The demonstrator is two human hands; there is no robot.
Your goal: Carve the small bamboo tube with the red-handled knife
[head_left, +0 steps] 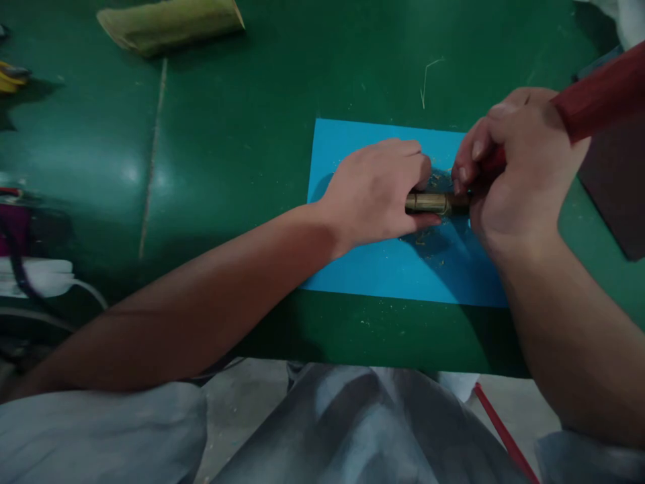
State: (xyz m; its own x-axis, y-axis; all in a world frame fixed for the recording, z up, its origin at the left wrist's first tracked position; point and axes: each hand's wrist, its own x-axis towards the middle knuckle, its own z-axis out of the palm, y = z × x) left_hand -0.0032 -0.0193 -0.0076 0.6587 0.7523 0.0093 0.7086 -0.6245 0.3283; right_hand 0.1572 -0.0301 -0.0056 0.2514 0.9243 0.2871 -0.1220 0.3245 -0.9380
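My left hand [375, 191] is closed around a short, slim piece of bamboo [428, 203], pinning it over a blue sheet [383, 272]. Pale shavings lie scattered on the sheet around it. My right hand [524, 161] grips a red-handled tool [605, 91], whose thick handle slants up past the wrist to the right edge. The tool's working end is hidden behind my right fingers, which are right at the bamboo's right end. Whether the tool touches the bamboo I cannot tell.
The green table [232, 148] carries a larger bamboo section [174, 25] at the back left. A yellow object [11, 77] and a white power strip [37, 277] with cables sit along the left edge. A dark flat board [619, 181] lies at the right.
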